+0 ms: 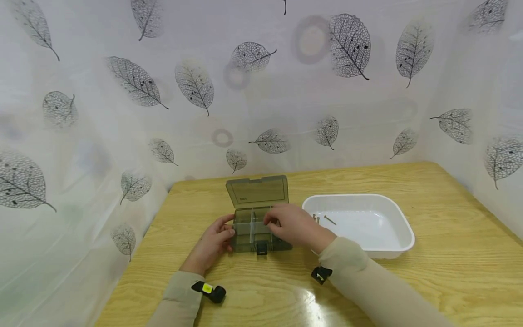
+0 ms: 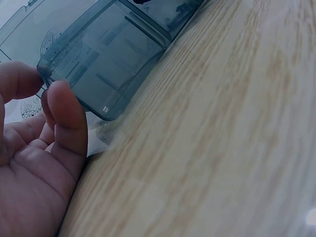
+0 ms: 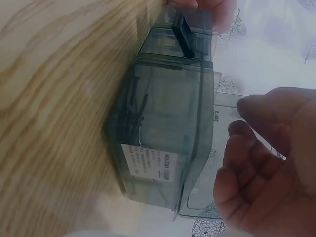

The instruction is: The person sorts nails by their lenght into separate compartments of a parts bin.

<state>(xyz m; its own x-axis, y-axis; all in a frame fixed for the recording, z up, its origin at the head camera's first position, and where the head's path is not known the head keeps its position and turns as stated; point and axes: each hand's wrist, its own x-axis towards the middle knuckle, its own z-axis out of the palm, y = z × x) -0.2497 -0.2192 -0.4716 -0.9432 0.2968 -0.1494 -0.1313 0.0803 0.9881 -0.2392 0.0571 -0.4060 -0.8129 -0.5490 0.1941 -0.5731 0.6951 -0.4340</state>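
Note:
A smoky see-through compartment box stands on the table, its hinged lid raised at the back. The left hand holds the box's left side. In the left wrist view, the thumb and a finger meet at the box's corner. Over the right-hand compartments is the right hand, fingers bent, partly hiding them. The right wrist view shows a gap between that hand's thumb and fingertips, with nothing visible in it. Dark screws lie in the box near a white label.
Right of the box stands a white tray; a screw and several more lie at its left end. The wooden table meets a leaf-patterned sheet behind. Each wrist carries a black camera strap.

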